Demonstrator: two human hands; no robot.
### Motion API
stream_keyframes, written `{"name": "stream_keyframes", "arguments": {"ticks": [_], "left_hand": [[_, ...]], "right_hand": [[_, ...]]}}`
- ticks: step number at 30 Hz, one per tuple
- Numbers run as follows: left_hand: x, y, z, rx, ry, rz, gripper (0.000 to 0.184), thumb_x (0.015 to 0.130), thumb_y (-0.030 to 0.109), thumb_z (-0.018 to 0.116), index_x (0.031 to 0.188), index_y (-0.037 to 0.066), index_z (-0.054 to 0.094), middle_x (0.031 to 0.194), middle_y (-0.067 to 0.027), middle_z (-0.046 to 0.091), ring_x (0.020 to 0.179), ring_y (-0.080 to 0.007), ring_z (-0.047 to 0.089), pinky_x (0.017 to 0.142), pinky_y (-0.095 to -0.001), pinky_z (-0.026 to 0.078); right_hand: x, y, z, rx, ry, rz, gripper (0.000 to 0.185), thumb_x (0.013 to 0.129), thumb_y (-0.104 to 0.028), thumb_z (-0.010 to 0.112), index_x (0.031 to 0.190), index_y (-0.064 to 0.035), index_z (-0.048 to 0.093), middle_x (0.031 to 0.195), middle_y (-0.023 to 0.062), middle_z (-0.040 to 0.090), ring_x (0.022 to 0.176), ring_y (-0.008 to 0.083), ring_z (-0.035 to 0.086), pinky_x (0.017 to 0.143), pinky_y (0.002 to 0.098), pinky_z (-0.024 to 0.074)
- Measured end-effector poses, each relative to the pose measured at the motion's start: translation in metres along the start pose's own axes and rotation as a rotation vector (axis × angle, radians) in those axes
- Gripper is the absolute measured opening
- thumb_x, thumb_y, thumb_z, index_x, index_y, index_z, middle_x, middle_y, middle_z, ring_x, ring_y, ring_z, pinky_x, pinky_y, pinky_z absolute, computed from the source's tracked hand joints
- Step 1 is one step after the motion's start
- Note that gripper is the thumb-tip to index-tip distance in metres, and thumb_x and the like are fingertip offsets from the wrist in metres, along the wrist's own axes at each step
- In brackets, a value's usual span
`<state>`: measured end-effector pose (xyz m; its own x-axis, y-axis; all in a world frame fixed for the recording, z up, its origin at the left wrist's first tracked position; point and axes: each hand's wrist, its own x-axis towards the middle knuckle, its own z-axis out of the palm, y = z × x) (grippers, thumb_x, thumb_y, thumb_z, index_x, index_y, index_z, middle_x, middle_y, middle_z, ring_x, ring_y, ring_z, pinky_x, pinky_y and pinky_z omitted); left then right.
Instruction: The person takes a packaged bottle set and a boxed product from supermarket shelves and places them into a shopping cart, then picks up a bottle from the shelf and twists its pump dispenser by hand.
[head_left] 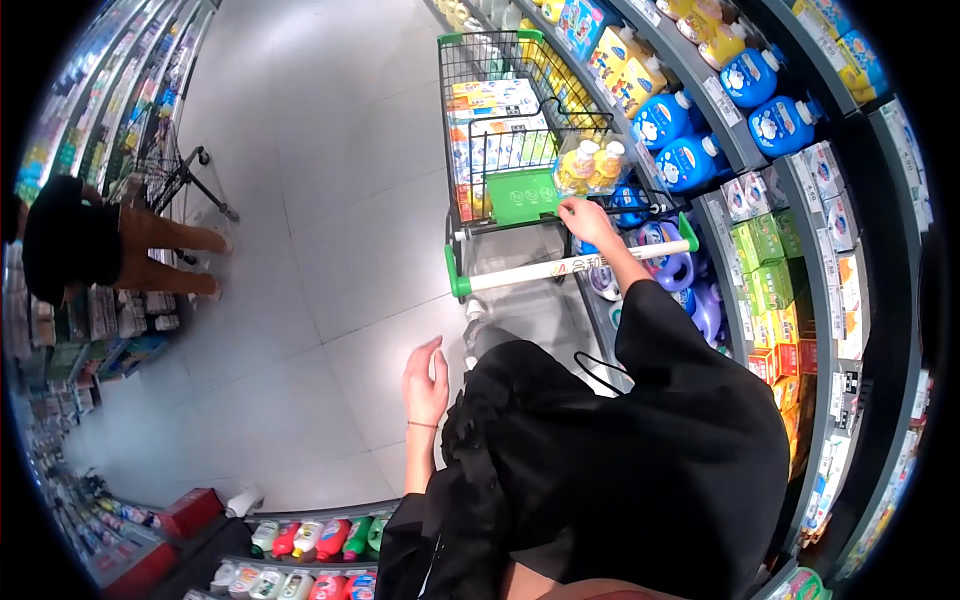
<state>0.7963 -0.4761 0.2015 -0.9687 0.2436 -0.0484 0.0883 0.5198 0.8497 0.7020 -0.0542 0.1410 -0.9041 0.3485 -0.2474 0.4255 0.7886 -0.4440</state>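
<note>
Reaching over the handlebar (540, 268) of a shopping cart (447, 130), my right hand (588, 221) has its fingers curled together beside the green panel (522, 196). Whatever is in those fingers, if anything, I cannot make out. Just beyond them, a clear pack of yellow bottles with white caps (590, 165) sits at the cart's near end. Boxed packs with printed wrapping (495, 98) lie deeper in the wire basket. My left hand (426, 385) hangs low over the floor, open and holding nothing, with a thin band at its wrist.
Shelves on my right hold blue bottles (752, 77), purple bottles (706, 310) and stacked boxes (768, 285). To the left, a person in a black top (72, 240) stands by another cart (185, 180). More bottles (331, 538) line a shelf at the bottom. Tiled floor (330, 200) lies between.
</note>
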Motion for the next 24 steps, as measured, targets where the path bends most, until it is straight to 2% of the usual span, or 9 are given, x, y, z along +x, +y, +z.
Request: {"name": "stream_keyframes", "arguments": {"ticks": [3,5,10,14,16,17,18,21,24], "left_hand": [[0.077,0.013,-0.001,0.121,-0.042,0.171,0.025,0.091,0.01,0.055,0.114,0.004,0.063,0.113,-0.0156,0.064,0.111,-0.0337,0.058,0.095,-0.0389,0.045],[0.127,0.02,0.011,0.206,-0.131,0.302,0.028,0.09,0.01,0.056,0.117,0.004,0.061,0.118,-0.0156,0.062,0.117,-0.035,0.054,0.099,-0.0417,0.042],[0.201,0.029,0.053,0.309,-0.377,0.622,0.038,0.086,0.017,0.061,0.122,0.006,0.059,0.131,-0.0165,0.055,0.129,-0.0371,0.044,0.109,-0.0484,0.032],[0.205,0.027,0.068,0.348,-0.603,0.634,0.037,0.087,0.019,0.059,0.121,0.006,0.06,0.131,-0.017,0.055,0.13,-0.0349,0.044,0.11,-0.0472,0.031],[0.207,0.029,0.068,0.347,-0.638,0.606,0.035,0.087,0.019,0.059,0.119,0.006,0.061,0.133,-0.0171,0.053,0.131,-0.0356,0.043,0.109,-0.0471,0.032],[0.207,0.03,0.068,0.357,-0.658,0.595,0.034,0.087,0.02,0.059,0.119,0.005,0.062,0.134,-0.017,0.052,0.131,-0.0359,0.043,0.108,-0.047,0.033],[0.208,0.031,0.067,0.36,-0.666,0.609,0.035,0.087,0.019,0.059,0.118,0.006,0.062,0.134,-0.0171,0.052,0.129,-0.036,0.044,0.107,-0.0468,0.033],[0.21,0.029,0.066,0.306,-0.669,0.582,0.033,0.082,0.016,0.063,0.113,0.003,0.063,0.133,-0.017,0.052,0.122,-0.0354,0.049,0.1,-0.0445,0.04],[0.212,0.027,0.065,0.264,-0.695,0.535,0.032,0.08,0.014,0.065,0.109,0.001,0.063,0.132,-0.0193,0.052,0.121,-0.0371,0.05,0.096,-0.0455,0.042]], "right_hand": [[0.05,0.003,0.022,-0.056,-0.063,0.053,0.051,0.087,-0.04,0.055,0.118,-0.0011,0.063,0.117,0.0239,0.062,0.111,0.0379,0.059,0.097,0.0427,0.0454],[0.096,0.018,0.039,0.1,-0.151,0.074,0.058,0.086,-0.042,0.056,0.125,0.0021,0.058,0.125,0.0259,0.058,0.117,0.0381,0.056,0.099,0.0428,0.0439],[0.148,0.061,0.068,0.24,-0.097,0.235,0.068,0.085,-0.043,0.057,0.13,0.0069,0.049,0.131,0.028,0.053,0.121,0.0387,0.052,0.101,0.0427,0.0426],[0.162,0.076,0.095,0.318,-0.069,0.307,0.07,0.084,-0.044,0.059,0.126,0.0119,0.048,0.129,0.0311,0.052,0.12,0.041,0.052,0.1,0.0433,0.0429],[0.159,0.072,0.102,0.244,-0.015,0.242,0.07,0.082,-0.043,0.062,0.119,0.015,0.05,0.122,0.0343,0.054,0.117,0.043,0.053,0.1,0.0442,0.0431],[0.159,0.07,0.102,0.209,-0.108,0.322,0.074,0.083,-0.04,0.063,0.134,0.0087,0.041,0.137,0.0307,0.044,0.129,0.0414,0.043,0.108,0.0429,0.0349],[0.158,0.072,0.104,0.295,-0.112,0.333,0.075,0.083,-0.04,0.062,0.137,0.0068,0.038,0.142,0.0309,0.038,0.133,0.0404,0.038,0.11,0.0435,0.0326],[0.157,0.079,0.099,0.358,-0.226,0.363,0.072,0.084,-0.04,0.06,0.135,0.0071,0.041,0.133,0.0298,0.05,0.124,0.0393,0.05,0.104,0.0425,0.0392],[0.155,0.07,0.094,0.295,-0.193,0.422,0.068,0.085,-0.039,0.058,0.134,0.0057,0.042,0.128,0.0294,0.054,0.119,0.0394,0.054,0.101,0.0431,0.042]]}}
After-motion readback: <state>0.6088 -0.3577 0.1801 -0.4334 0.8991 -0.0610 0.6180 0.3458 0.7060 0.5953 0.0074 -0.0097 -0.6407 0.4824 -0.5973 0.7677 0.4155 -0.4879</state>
